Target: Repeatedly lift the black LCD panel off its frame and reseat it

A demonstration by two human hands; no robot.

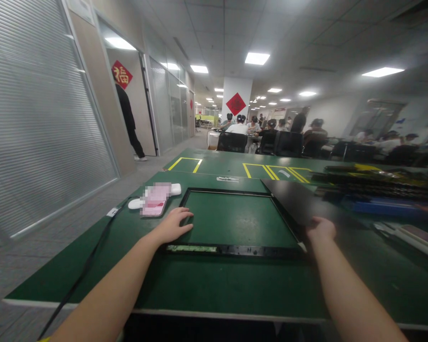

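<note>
A black rectangular frame (231, 249) lies flat on the green table (207, 285) in front of me. My left hand (173, 225) rests on the frame's left edge, fingers stretched out flat. My right hand (320, 229) is at the frame's right edge, its fingers curled on the near edge of a dark flat panel (296, 202) that lies tilted over the frame's right side.
A pink phone (154, 202) and a white object (135, 204) lie left of the frame, with a black cable (89, 263) running off the table's edge. Stacked dark parts (364, 187) sit at the right. Several people sit at tables in the background; one person stands in a doorway at left.
</note>
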